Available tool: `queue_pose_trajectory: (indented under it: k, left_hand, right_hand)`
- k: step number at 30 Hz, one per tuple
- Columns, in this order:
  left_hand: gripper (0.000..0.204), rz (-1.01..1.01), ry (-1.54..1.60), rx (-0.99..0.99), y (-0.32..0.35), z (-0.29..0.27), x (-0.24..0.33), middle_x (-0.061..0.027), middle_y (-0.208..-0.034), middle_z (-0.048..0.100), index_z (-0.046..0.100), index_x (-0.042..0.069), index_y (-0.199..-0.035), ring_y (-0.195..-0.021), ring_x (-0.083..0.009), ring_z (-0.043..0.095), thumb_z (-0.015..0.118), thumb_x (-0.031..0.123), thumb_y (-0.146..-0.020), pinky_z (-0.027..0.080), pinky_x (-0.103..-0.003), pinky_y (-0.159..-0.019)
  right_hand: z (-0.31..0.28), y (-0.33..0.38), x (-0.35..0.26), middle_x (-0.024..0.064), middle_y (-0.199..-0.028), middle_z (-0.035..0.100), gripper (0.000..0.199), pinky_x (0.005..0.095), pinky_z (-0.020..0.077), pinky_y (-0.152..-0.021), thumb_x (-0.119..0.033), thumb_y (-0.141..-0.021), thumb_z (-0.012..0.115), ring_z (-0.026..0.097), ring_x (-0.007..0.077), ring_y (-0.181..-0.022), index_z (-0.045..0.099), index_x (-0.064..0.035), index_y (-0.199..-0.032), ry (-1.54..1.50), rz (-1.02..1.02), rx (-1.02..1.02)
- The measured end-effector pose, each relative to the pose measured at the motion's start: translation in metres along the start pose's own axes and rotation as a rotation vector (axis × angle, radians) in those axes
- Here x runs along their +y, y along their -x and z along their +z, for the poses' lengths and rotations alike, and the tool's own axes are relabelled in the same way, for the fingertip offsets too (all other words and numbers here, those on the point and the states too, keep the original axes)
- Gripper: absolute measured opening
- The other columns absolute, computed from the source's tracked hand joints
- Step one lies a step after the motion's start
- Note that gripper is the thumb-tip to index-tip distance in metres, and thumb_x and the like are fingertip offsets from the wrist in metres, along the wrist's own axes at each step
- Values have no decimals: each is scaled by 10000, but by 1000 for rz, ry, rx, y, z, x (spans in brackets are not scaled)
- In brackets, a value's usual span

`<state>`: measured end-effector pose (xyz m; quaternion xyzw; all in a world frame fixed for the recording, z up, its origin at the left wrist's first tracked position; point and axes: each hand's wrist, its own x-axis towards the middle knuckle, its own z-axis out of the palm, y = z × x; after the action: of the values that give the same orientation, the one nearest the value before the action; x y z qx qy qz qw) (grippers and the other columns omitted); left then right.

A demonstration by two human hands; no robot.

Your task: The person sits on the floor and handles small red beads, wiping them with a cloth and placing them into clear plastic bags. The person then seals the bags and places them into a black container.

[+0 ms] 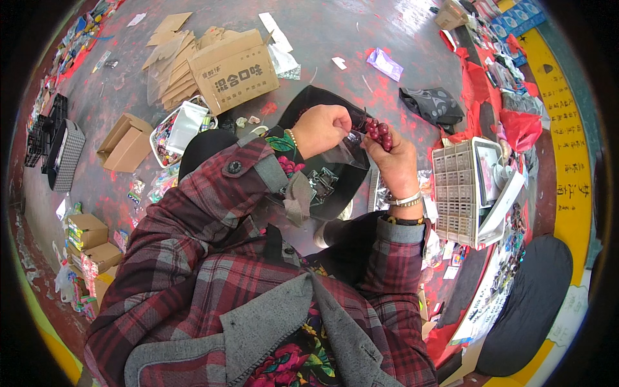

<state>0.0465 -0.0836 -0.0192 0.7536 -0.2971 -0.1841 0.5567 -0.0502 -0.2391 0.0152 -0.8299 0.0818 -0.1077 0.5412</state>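
Observation:
My right hand [394, 166] grips a bunch of dark red round beads [379, 133], which looks like a beaded bracelet, between thumb and fingers. Just to the left, my left hand [320, 130] is closed in a pinch; whatever its fingertips hold is hidden. Both hands are over a black tub [351, 190] in front of my knees. Beneath the fingers, a clear plastic bag [343, 152] shows inside the tub. Small shiny packets [322, 182] lie deeper in it, partly covered by my left cuff.
A cardboard box [233, 72] with flattened cardboard stands at the far left, near a white basket of small goods [161, 137]. A beige plastic crate [452, 192] is close on my right. Beyond the tub lie a dark patterned bag [431, 106] and a purple packet [385, 64].

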Motion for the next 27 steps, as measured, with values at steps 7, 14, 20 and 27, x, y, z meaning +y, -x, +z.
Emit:
queue_pose_trajectory:
  k: [7, 14, 20, 27]
  left_hand:
    - [157, 84, -140, 5, -1, -4, -2, -106, -702, 639, 644, -12, -819, -636, -181, 604, 585, 112, -742, 467, -286, -598]
    - [246, 107, -405, 92, -1, -8, 1, -186, -701, 586, 646, 38, -794, -700, -368, 575, 537, 258, -781, 455, -421, -604]
    - [229, 155, -425, 104, 2, -4, 3, -185, -737, 599, 640, 36, -810, -712, -366, 579, 525, 233, -789, 457, -431, -622]
    - [160, 410, -479, 1, 5, 0, 3, -163, -751, 605, 641, 43, -811, -740, -353, 572, 544, 169, -794, 453, -430, -650]
  right_hand:
    - [-11, -4, 11, 65, -648, 589, 199, 259, 435, -570, -168, -784, 657, 506, 82, -588, 614, -12, -901, 79, 31, 59]
    - [-12, 3, 2, 160, -616, 557, 243, 352, 430, -537, -264, -814, 624, 557, 278, -558, 595, -35, -889, 251, 17, -128]
    - [-7, 0, 13, 213, -694, 579, 298, 460, 434, -594, -329, -779, 601, 562, 400, -699, 599, -34, -817, 667, 23, -278]
    - [-6, 1, 22, 192, -685, 589, 336, 431, 435, -607, -346, -737, 641, 575, 370, -695, 599, -16, -785, 835, 35, -317]
